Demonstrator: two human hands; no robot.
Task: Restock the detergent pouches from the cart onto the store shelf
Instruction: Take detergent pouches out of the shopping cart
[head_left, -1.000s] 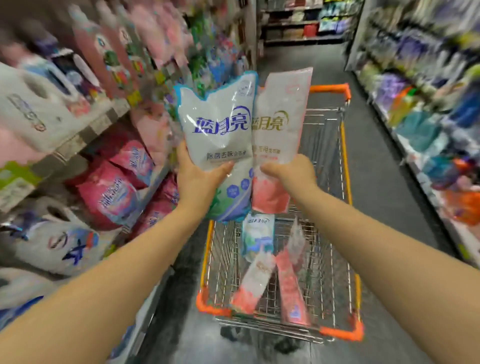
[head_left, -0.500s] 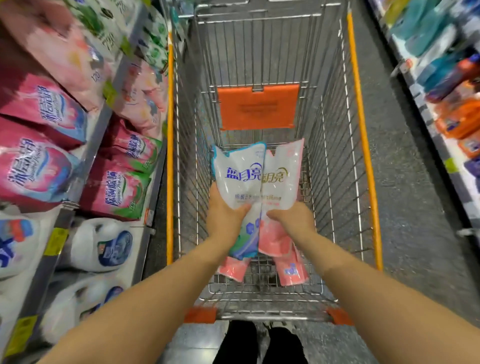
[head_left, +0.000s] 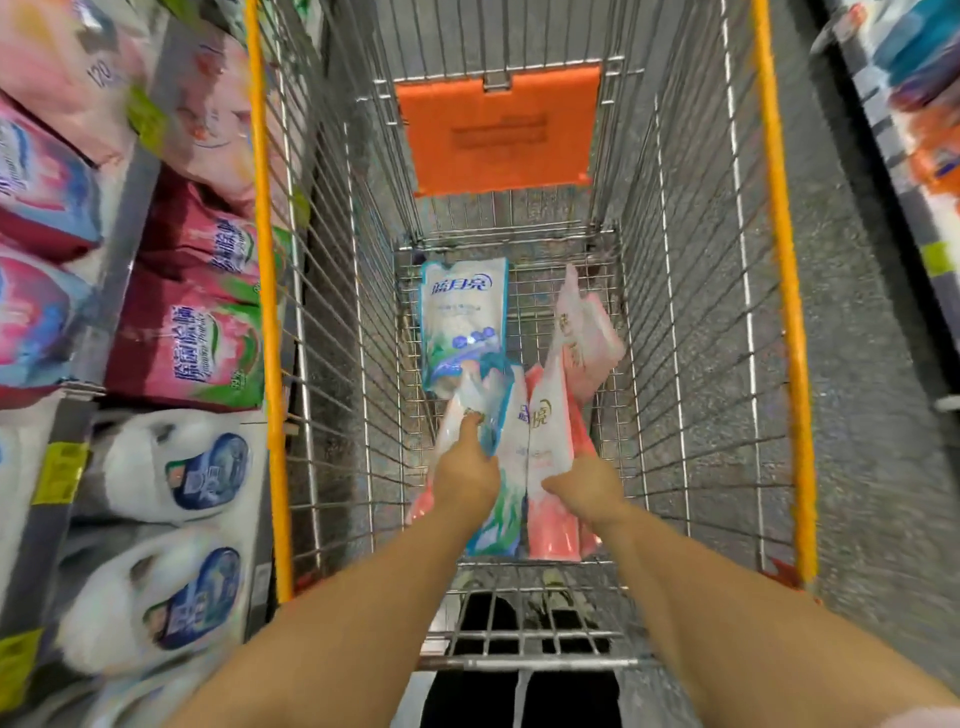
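**Hands down in the cart, pouches not yet on the shelf**

Your left hand (head_left: 467, 475) is curled round the crumpled top of a blue-and-white pouch (head_left: 500, 415). Your right hand (head_left: 584, 488) grips a pink-and-white pouch (head_left: 545, 431) at its middle. Both pouches are low inside the cart (head_left: 779, 312), touching each other.

Two more wait deeper in the cart. A second blue pouch (head_left: 462, 317) lies flat on the wire floor, and a pink pouch (head_left: 589, 338) leans near the right wall. By my reading the restocking is far from finished, as at least four pouches have yet to reach the store shelf (head_left: 124, 249) on your left.

That shelf is motion-blurred, so you can't pick out a free slot among the pink bags (head_left: 192, 343) and white jugs (head_left: 171, 467). Something pink shows beneath your left hand, and I cannot tell whether it is another pouch.
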